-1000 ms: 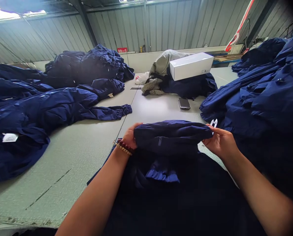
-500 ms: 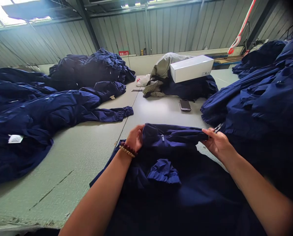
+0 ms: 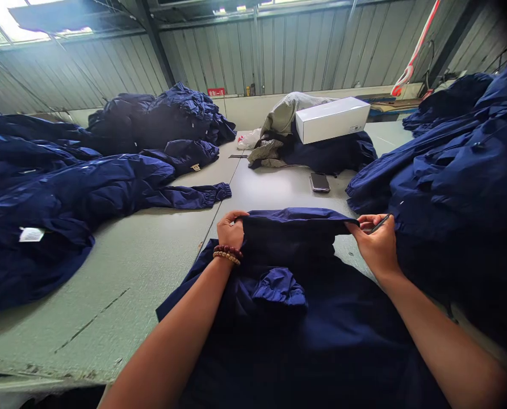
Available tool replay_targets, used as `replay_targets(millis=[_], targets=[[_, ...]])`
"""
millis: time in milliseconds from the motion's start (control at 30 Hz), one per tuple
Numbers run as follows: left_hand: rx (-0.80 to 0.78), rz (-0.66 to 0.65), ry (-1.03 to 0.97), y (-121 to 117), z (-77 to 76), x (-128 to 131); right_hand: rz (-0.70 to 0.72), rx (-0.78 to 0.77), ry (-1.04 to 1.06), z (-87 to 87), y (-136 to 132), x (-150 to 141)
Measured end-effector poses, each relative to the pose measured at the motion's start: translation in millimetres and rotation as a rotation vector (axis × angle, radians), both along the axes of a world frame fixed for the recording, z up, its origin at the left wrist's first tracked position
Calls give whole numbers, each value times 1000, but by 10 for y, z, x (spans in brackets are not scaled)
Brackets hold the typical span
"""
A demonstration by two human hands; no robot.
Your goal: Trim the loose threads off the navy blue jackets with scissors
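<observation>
A navy nylon jacket (image 3: 304, 329) lies on the table in front of me, its gathered upper edge (image 3: 296, 227) lifted between my hands. My left hand (image 3: 231, 230) pinches the left end of that edge, with beaded bracelets (image 3: 227, 254) on the wrist. My right hand (image 3: 374, 236) grips the right end and also holds small, dark, pointed thread snips (image 3: 380, 224) between its fingers. A ruffled cuff (image 3: 279, 289) of the jacket lies below the raised edge.
Heaps of navy jackets cover the table at left and right. Farther ahead, a white box (image 3: 332, 120) rests on dark and olive garments (image 3: 317, 150). A phone (image 3: 319, 182) lies on the grey-green table (image 3: 279, 190), with a plastic bag (image 3: 249, 139) behind.
The jacket's edge has risen and spread open between my hands, and the zip seen earlier is now out of sight. My left hand has moved up, and the snips have turned in my right hand.
</observation>
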State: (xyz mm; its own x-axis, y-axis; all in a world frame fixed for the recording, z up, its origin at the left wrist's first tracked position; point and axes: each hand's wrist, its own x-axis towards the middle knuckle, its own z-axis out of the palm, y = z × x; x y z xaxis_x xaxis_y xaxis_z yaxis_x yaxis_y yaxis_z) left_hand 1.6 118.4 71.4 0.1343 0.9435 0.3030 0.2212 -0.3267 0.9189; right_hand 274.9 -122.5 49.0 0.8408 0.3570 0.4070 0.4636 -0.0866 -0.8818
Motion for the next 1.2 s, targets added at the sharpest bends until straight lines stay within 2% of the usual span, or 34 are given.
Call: replay_targets(millis=[67,233,333,400,500,567,633,700,767,833,900,967,1033,1133,1200], targets=[[-25,-4,2,38,-46,-9,16,-95,18,-28,-16,49],[-41,67,32,57,-125,7,11,-465,81,-220,-28,250],[-70,112,99,60,-116,43,-8,-582,-23,-363,-5,306],[-67,102,147,42,-57,49,-34,-659,-139,-445,13,304],[5,42,183,-82,111,-35,-88,-766,-231,-532,35,285],[87,-9,188,-238,245,-188,-117,-792,-248,-564,46,277],[226,-66,273,-416,360,-425,-157,-798,-252,-574,57,268],[365,-98,477,-565,426,-721,-185,-798,-252,-566,65,252],[397,-71,739,-653,417,-1022,-196,-798,-224,-545,68,226],[282,-8,949,-683,331,-1259,-192,-795,-188,-517,64,192],[151,33,1078,-688,197,-1386,-184,-792,-170,-482,58,156],[94,43,1134,-700,66,-1403,-169,-792,-167,-427,62,127],[130,38,1158,-728,-12,-1362,-149,-794,-160,-338,75,113],[215,1,1172,-777,20,-1356,-93,-773,-194,-157,28,105],[246,-24,1161,-799,108,-1451,-25,-752,-256,-58,-136,78]])
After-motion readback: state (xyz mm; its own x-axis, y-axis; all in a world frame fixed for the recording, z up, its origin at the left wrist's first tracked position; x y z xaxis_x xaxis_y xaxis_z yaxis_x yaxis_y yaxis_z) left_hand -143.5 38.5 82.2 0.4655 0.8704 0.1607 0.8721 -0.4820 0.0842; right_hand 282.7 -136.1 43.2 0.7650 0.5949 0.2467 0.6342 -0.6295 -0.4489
